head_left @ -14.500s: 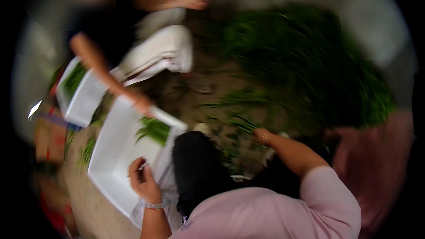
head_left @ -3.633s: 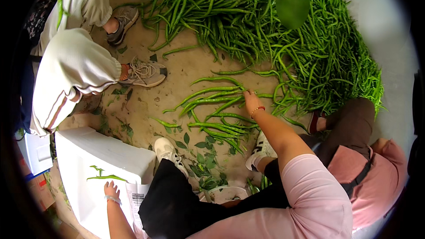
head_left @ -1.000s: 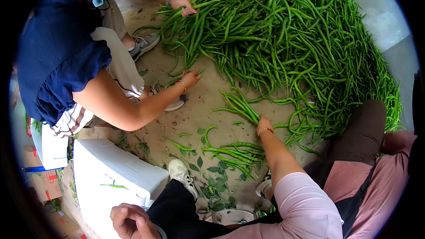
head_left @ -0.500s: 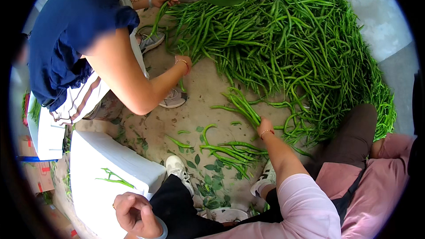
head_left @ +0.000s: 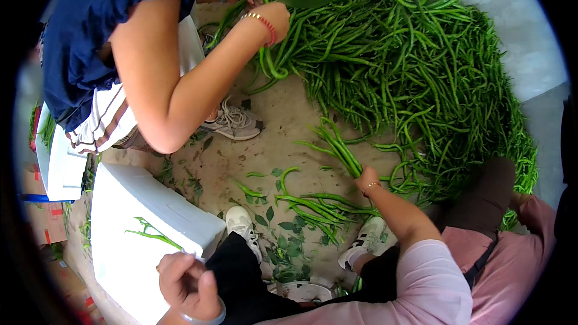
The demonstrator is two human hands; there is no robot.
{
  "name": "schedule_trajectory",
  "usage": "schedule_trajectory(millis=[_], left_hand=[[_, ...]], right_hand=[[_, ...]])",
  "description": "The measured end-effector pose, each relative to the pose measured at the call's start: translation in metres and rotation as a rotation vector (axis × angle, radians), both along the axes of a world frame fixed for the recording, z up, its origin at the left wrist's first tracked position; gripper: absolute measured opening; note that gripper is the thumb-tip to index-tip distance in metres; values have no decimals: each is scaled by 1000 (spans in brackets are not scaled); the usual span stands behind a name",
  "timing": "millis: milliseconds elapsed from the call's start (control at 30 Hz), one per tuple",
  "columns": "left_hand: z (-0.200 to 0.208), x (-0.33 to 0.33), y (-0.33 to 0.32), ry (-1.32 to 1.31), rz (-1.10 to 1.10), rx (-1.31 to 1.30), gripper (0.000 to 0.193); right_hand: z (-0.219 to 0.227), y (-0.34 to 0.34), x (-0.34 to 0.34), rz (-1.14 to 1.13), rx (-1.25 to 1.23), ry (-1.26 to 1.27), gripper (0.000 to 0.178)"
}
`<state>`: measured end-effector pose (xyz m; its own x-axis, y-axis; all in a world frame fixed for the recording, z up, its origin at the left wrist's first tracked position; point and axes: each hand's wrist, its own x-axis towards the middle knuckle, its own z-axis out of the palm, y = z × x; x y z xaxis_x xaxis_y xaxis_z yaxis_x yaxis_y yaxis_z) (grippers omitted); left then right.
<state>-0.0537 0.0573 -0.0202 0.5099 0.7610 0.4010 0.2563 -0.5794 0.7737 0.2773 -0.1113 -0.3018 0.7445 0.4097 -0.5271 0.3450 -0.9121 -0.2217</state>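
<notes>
My right hand (head_left: 368, 179) is closed round a small bunch of long green chili peppers (head_left: 342, 151), their other ends fanning out away from me. On the floor below that hand lies a loose group of chili peppers (head_left: 316, 207). My left hand (head_left: 189, 286) is at the lower left, fingers loosely curled and the thumb apart, with nothing visible in it. Just beyond its fingertips, a few chili peppers (head_left: 158, 238) rest on the white foam box (head_left: 156, 195). A large heap of green chili peppers (head_left: 391, 66) covers the far right floor.
A co-worker in a dark blue top (head_left: 96, 42) crouches at the far left, hands at the heap's edge. Another person in pink (head_left: 512, 253) sits close on my right. Leaves (head_left: 289, 250) litter the floor between my shoes. Cardboard boxes (head_left: 45, 222) stand at the left edge.
The co-worker's braceleted hand has moved up toward their other hand at the heap. My right hand, with its bunch, has shifted slightly right and nearer. My left thumb has spread from the fingers.
</notes>
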Motion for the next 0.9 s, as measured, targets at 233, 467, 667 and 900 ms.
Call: schedule_trajectory(millis=[233, 467, 667, 900], left_hand=[[1, 21, -14, 403, -552, -561, 60], [38, 23, -46, -612, -10, -882, 57], [59, -86, -6, -1124, -386, -1281, 39], [56, -191, 45, -1216, -147, -1074, 34]], right_hand=[[205, -12, -104, 87, 567, 201, 46], [321, 72, -254, 556, 669, -277, 42], [385, 75, -319, 938, 930, 56, 80], [386, 114, -373, 1130, 864, 200, 79]])
